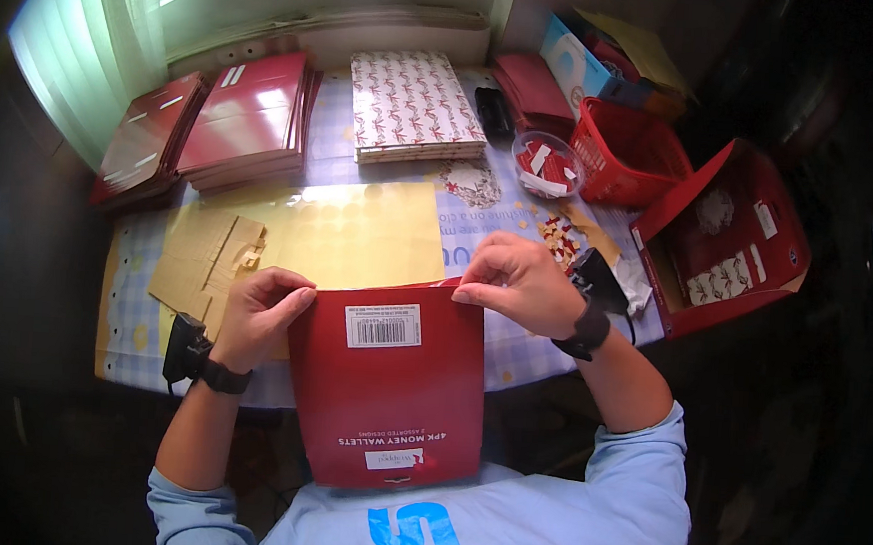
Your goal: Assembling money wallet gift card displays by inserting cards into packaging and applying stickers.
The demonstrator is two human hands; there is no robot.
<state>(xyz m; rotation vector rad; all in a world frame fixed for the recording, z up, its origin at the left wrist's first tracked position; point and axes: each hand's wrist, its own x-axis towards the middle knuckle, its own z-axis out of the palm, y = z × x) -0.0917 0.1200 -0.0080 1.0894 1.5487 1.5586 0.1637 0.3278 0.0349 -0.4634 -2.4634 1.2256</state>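
Note:
A flat red cardboard packet [381, 389], with a white barcode label and upside-down print, hangs over the near edge of the table in front of my chest. My left hand [269, 307] pinches its upper left corner between thumb and fingers. At the upper right corner, my right hand [518, 285] pinches the top edge, where a thin gap shows. Whether anything is inside the packet cannot be made out. Beyond it lies a shiny yellow sheet [359, 230], and a folded tan cardboard piece [197, 268] is left of my left hand.
Red packet stacks [244, 116] stand at the back left. A patterned white stack [417, 106] sits at the back middle. Rightward are a clear tub [548, 164], a red basket [629, 154], an opened red box [728, 240] and small red and yellow pieces [560, 242]. Both wrists carry strapped black devices.

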